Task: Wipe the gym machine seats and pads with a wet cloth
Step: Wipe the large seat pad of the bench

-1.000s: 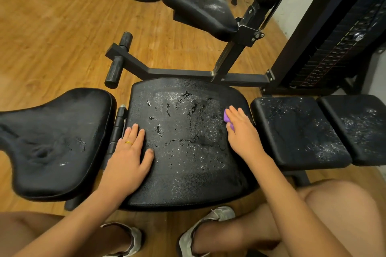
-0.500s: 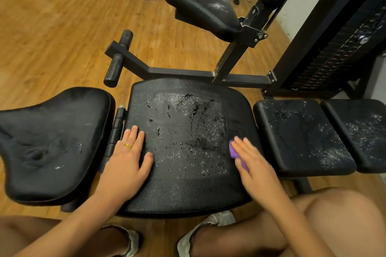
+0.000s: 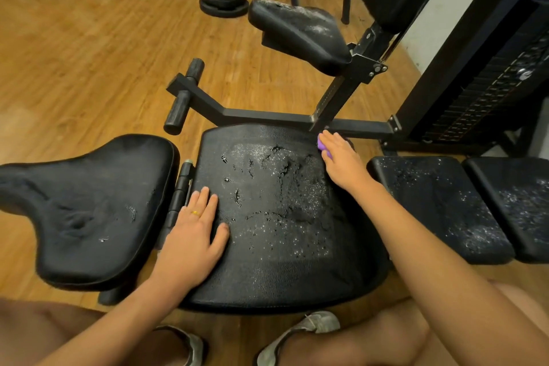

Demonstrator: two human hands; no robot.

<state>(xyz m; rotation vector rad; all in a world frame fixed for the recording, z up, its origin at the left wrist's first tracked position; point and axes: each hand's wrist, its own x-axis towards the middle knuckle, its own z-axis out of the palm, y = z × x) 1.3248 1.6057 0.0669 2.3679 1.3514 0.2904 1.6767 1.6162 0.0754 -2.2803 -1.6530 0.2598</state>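
At my far left sits the wide black vinyl contoured pad (image 3: 89, 208), with open wooden floor (image 3: 89, 68) beyond its far edge. A narrow gap holding a black hinge (image 3: 181, 184) parts it from the big cracked black vinyl seat (image 3: 282, 246). My left hand (image 3: 193, 235) lies flat on that seat's left edge, fingers straight and close together, gripping nothing. Between my hands stretches the seat's flaked, speckled middle. At its far right corner my right hand (image 3: 341, 160) presses the small purple cloth (image 3: 321, 145) down with straight fingers, and the palm hides most of the cloth. The black steel frame bar (image 3: 267, 116) runs just beyond those fingertips. Across a slim gap to the right sit two smaller speckled black pads (image 3: 439, 208).
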